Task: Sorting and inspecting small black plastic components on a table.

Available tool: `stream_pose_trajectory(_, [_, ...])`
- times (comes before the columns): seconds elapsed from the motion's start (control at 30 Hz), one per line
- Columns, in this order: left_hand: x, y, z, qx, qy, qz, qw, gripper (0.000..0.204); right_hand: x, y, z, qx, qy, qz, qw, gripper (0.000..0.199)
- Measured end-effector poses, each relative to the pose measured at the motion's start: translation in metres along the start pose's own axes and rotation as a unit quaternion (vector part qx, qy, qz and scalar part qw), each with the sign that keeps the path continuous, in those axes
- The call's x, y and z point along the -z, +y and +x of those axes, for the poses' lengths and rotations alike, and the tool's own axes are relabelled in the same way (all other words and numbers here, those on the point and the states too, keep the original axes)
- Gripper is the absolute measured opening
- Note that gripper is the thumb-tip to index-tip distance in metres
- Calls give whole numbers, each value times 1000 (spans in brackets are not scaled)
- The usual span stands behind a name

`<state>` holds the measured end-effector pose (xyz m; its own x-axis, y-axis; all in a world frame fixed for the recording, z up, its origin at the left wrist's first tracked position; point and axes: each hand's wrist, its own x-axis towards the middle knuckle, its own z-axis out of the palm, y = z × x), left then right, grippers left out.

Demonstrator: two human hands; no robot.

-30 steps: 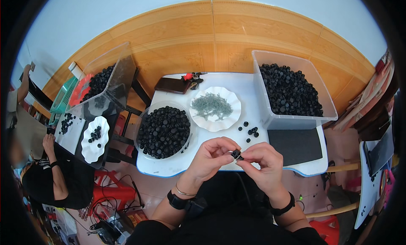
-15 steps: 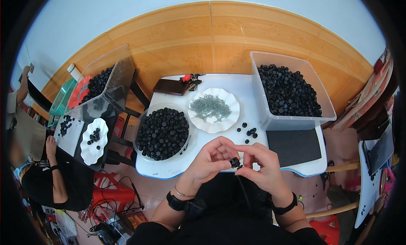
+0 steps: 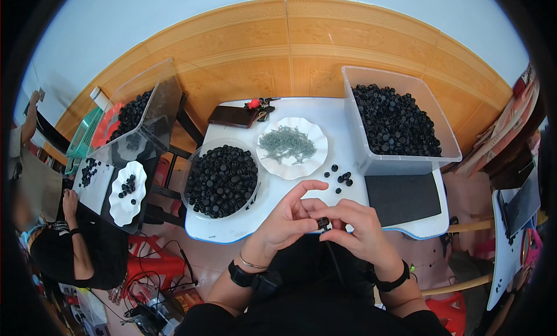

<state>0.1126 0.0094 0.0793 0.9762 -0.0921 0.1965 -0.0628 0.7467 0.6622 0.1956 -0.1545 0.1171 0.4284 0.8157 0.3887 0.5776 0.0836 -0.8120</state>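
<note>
Low over the near table edge, my two hands meet at a small round black plastic cap. My left hand pinches it between thumb and bent fingers, its index finger stretched out above. From the other side, the thumb and index finger of my right hand close on the cap's right side; its fingertips partly cover it. Ahead lies a white scalloped plate heaped with small grey-green, thin pieces. A clear round tub full of similar black caps stands to the left of it.
A large clear bin of black parts stands at the right, behind a dark mat. Several loose black caps lie between plate and mat. A brown wallet and keys sit at the back. A co-worker's arm is at left.
The left index finger has straightened and lifted. The right fingers have moved left against the cap, closing up the small dark piece that showed between the hands.
</note>
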Motion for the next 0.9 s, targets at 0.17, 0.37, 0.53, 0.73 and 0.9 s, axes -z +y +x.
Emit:
stream_pose_trajectory(0.17, [3, -3, -1, -2, 14, 8, 1000, 59, -2, 0, 0, 9, 25, -12, 1000, 34])
stream_pose_trajectory(0.37, [6, -6, -3, -14, 18, -6, 1000, 36, -4, 0, -1, 23, 49, -29, 998, 34])
stream_pose_trajectory(0.53, [2, -5, -2, -16, 21, -19, 999, 26, -7, 3, -1, 30, 59, -8, 998, 34])
stream_pose_trajectory(0.73, [1, -8, -2, -29, 46, -20, 998, 28, -8, -4, -1, 8, 53, 11, 998, 33])
stream_pose_trajectory(0.9, [1, -8, -1, -27, 27, -37, 999, 25, -9, -1, -3, 4, 66, 2, 998, 33])
